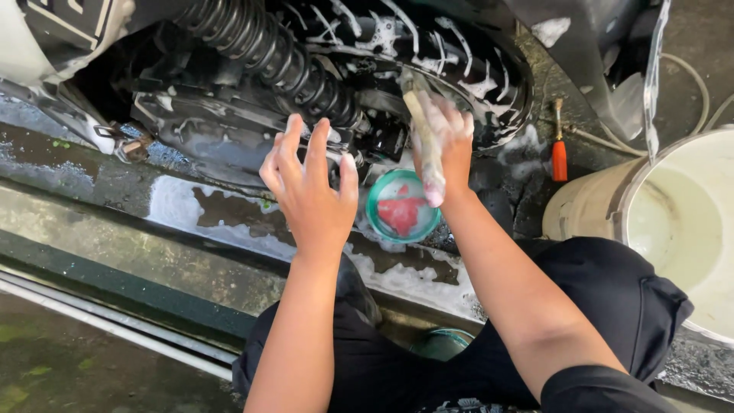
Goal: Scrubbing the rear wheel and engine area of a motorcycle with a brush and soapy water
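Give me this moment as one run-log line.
right hand: grips brush at soapy wheel | left hand: open, by shock spring | bowl below

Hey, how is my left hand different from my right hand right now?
The left hand is open with fingers spread and holds nothing, resting near the black coil spring; the right hand is closed around a brush. The left hand sits lower and further from the soapy wheel; the right hand reaches up against it. Both are bare and wet, above the small green bowl.
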